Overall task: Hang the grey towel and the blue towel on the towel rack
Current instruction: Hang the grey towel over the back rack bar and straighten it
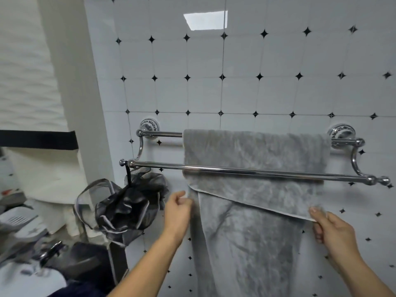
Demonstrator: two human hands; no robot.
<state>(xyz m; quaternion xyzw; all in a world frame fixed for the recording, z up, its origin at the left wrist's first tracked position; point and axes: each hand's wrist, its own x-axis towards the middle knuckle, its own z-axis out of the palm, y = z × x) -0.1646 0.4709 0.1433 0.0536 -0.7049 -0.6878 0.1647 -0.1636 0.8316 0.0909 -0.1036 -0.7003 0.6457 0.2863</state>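
- the grey towel (252, 151) hangs over the back bar of the towel rack (246, 169).
- the left hand (177, 207) and right hand (330, 227) each pinch its crooked front edge.
- next, i think, pull it even, then find the blue towel, which is not in sight.

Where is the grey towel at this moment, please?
In the head view, the grey terry towel hangs over the rear bar of the chrome double towel rack, right of centre; the left hand and right hand grip its lower front corners.
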